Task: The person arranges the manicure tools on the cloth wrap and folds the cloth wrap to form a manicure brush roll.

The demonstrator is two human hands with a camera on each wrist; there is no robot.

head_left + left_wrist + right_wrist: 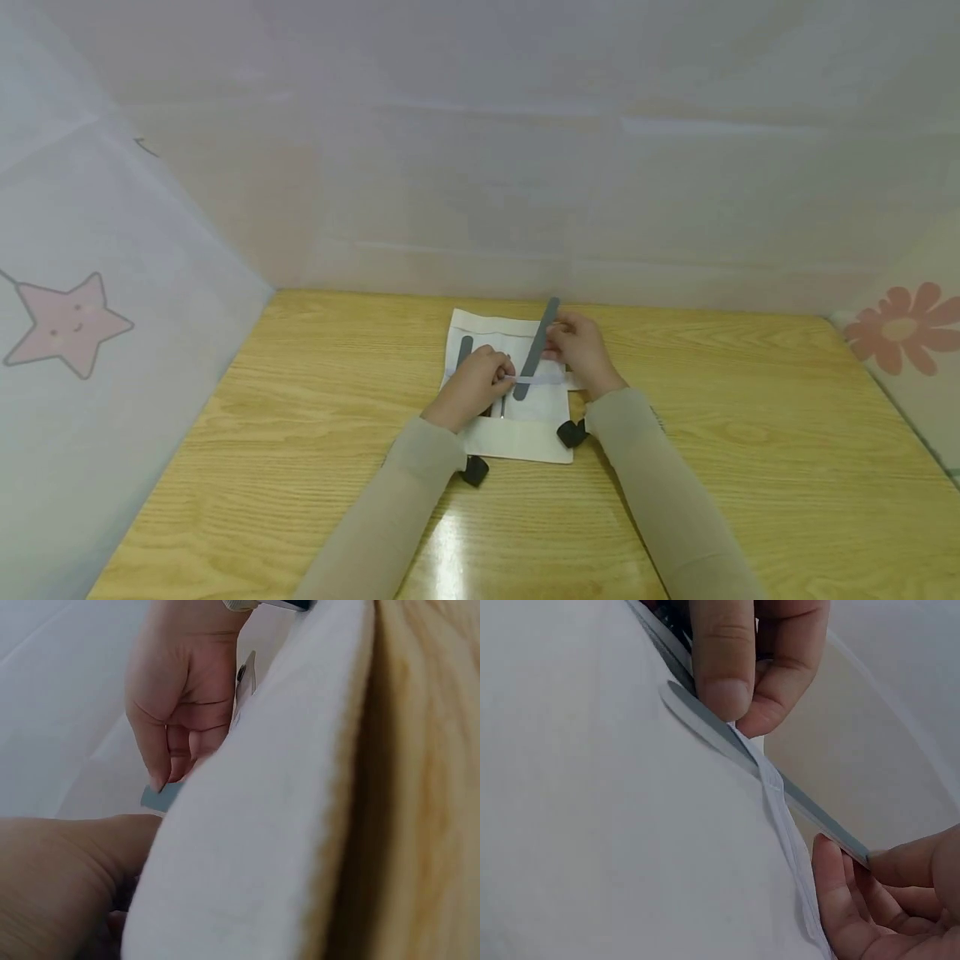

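A white fabric case [517, 439] lies unfolded on the table, with a pale elastic band [543, 380] across its middle. My right hand [583, 352] pinches a grey nail file [537, 350] by its upper part, between thumb and fingers. The file slants, and its lower end passes beneath the band, as the right wrist view also shows. Thumb and finger of my left hand [472, 382] pinch the band just left of the file. Another grey file [465, 345] stands partly hidden behind the left hand. Slim tools under that hand are mostly covered.
The case rests on a wood-grain table [337, 400] near its back edge. Pale cloth walls [480, 183] rise behind and at both sides. Black wrist devices [476, 471] hang below the sleeves. A small metal tool [244, 682] shows past the case in the left wrist view.
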